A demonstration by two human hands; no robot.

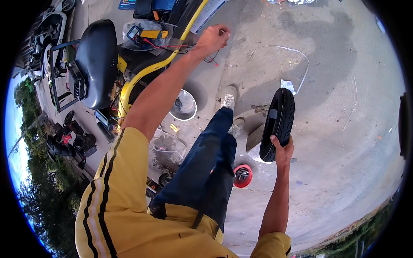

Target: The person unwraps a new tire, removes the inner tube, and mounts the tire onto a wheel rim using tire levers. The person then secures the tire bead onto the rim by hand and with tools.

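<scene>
My right hand (282, 150) grips a black motorcycle tyre (285, 116) by its lower end, thumb over the sidewall. The tyre is held upright above the ground, with treaded rubber toward the right. My left hand (214, 38) is stretched forward with its fingers curled in; whatever may be inside them is hidden. Just left of that hand runs the yellow edge (146, 71) of a scooter body. A yellow and dark multimeter (148, 34) lies on clear plastic there, its red and black leads (172, 46) passing under my left forearm.
A black scooter seat (99, 64) stands at the left. By my feet are a metal basin (184, 105), a concrete block (255, 144) and a red bowl (243, 176) of small parts. A thin white strip (306, 64) lies on the concrete. Parked vehicles (71, 139) stand farther left.
</scene>
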